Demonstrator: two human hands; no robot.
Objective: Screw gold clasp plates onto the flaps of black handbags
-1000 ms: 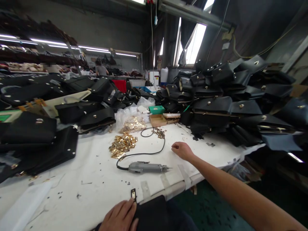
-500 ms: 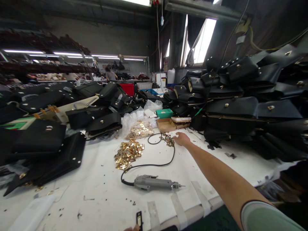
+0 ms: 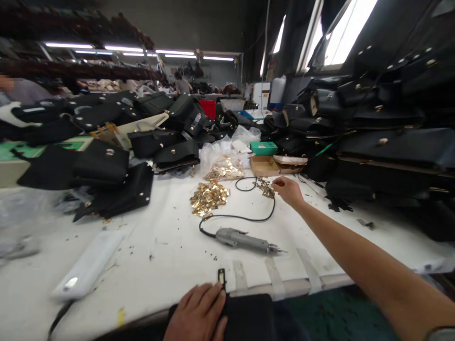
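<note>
My left hand (image 3: 199, 310) presses on a black leather piece (image 3: 249, 315) at the table's front edge. A narrow tab with a gold metal plate (image 3: 222, 277) sticks out past its fingertips. My right hand (image 3: 286, 188) reaches far forward, fingers pinched, at the right side of a small pile of metal parts (image 3: 265, 187); what it holds, if anything, is too small to name. A grey electric screwdriver (image 3: 243, 240) lies between the hands, its black cord looping behind. Left of the cord sits a larger pile of gold plates (image 3: 210, 197).
Black bags (image 3: 391, 147) are stacked high on the right, with more bags (image 3: 101, 163) on the left. Open cardboard box (image 3: 263, 166), green box (image 3: 263, 148) and plastic bags stand behind the parts. A white device (image 3: 88, 265) lies front left. People work further back.
The view has tilted down and turned left, so more of my left hand and the black piece shows. My right hand stays by the small parts pile, its fingers now closer together.
</note>
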